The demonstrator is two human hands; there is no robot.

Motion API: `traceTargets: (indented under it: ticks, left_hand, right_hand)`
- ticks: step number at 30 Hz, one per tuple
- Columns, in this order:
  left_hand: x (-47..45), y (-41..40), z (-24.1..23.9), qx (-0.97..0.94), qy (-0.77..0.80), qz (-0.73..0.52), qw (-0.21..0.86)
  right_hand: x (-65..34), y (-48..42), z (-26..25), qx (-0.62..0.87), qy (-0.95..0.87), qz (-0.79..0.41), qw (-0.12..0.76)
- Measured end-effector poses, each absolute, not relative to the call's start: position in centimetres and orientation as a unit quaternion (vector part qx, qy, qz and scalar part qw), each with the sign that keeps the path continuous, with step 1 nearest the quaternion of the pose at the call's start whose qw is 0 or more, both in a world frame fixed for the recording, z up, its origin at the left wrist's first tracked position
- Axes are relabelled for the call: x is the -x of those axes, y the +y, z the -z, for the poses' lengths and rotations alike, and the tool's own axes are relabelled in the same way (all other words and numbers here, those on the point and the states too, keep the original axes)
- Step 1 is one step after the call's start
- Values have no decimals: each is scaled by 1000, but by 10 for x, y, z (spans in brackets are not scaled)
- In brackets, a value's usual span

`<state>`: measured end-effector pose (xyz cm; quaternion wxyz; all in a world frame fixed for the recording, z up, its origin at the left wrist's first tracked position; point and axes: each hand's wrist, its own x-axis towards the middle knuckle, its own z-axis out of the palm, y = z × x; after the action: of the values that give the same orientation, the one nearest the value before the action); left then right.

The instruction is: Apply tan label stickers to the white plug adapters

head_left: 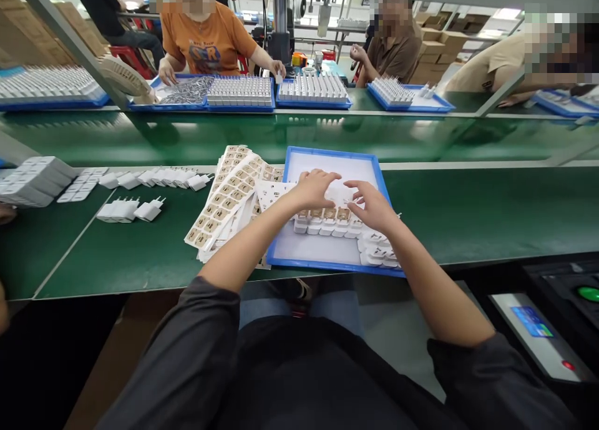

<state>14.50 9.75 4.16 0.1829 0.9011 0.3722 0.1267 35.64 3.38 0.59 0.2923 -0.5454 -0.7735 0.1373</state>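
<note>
A white tray with a blue rim lies in front of me, and both my hands are over it. My left hand has its fingers apart, with nothing visible in them. Facing it, my right hand also has spread fingers and a gap between thumb and forefinger. Just below my hands is a row of white plug adapters, several with tan labels on top. More white adapters sit at the tray's right side, partly behind my right forearm. A white perforated sheet lies beside my left wrist.
Label sheets are piled left of the tray. White adapters and a stack of white pieces stand farther left. Across the green bench, a person in orange handles parts near blue trays. A device with a screen is at right.
</note>
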Motion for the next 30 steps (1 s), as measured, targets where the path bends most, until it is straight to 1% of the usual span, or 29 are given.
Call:
traceTargets:
  ticks: [2,5,8,14,17,20,25,30]
  left_hand:
    - [-159,102,-49,-908,359,-62,206]
    - [-165,108,-55,-907,349,-8,236]
    - [-164,113,-56,-896,348,24,274]
    - [-160,119,-62,-872,348,37,344]
    - [-156,121,-65,-855,341,38,389]
    - [-153,123,-64,-846,338,35,411]
    - [-154,124,-57,-838,354,28,415]
    - [-159,120,-58,-841,340,27,420]
  right_hand:
    - [-357,32,-7,536,-772,-138,313]
    - [-357,26,-11,501,-788,-139,330]
    - [-356,22,-13,472,-813,-83,330]
    - [-349,19,-12,427,-866,65,252]
    - [-346,21,-11,405,-874,140,228]
    - [-345,24,-9,376,-882,192,208]
    - [-347,24,-10,353,-893,202,191]
    - [-357,15,-16,342,-904,133,219]
